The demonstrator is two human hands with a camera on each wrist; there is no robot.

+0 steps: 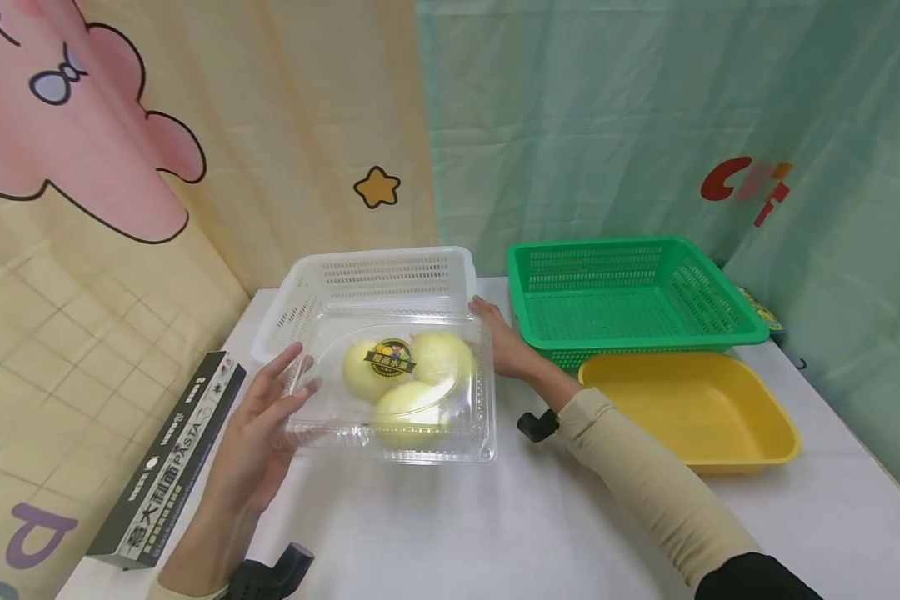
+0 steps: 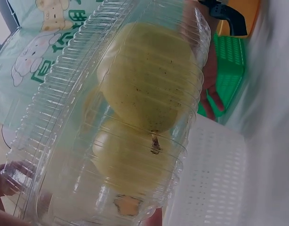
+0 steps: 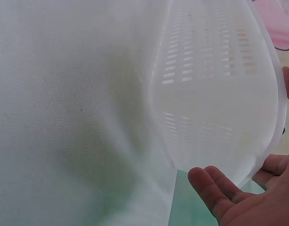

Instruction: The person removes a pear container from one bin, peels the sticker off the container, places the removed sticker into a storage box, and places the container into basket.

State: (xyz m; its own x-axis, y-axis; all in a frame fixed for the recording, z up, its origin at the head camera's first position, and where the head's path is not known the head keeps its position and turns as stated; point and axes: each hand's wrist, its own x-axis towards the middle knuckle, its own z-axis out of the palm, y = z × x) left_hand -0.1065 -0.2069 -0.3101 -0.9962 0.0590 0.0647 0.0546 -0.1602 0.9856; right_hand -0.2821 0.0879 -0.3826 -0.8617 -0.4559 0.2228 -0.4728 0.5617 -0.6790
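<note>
My left hand point(image 1: 251, 433) grips the left side of a clear plastic clamshell box point(image 1: 322, 333), which is tilted toward me. Inside lie three pale yellow fruits point(image 1: 412, 408) that look like pears; the left wrist view shows a stem and small specks on one fruit point(image 2: 147, 75). A black and gold sticker point(image 1: 390, 358) is on the lid. Behind the box stands a white slotted basket point(image 1: 390, 262), its front hidden by the box. My right hand point(image 1: 504, 342) is at the basket's right front corner, fingers point(image 3: 208, 188) fairly straight beside the rim.
A green slotted basket point(image 1: 637, 342) stands at the back right, its front edge over a yellow tub point(image 1: 690, 462). A long black and white pasta box point(image 1: 168, 462) lies along the table's left side. Printed curtains point(image 1: 570, 125) close off the back and sides.
</note>
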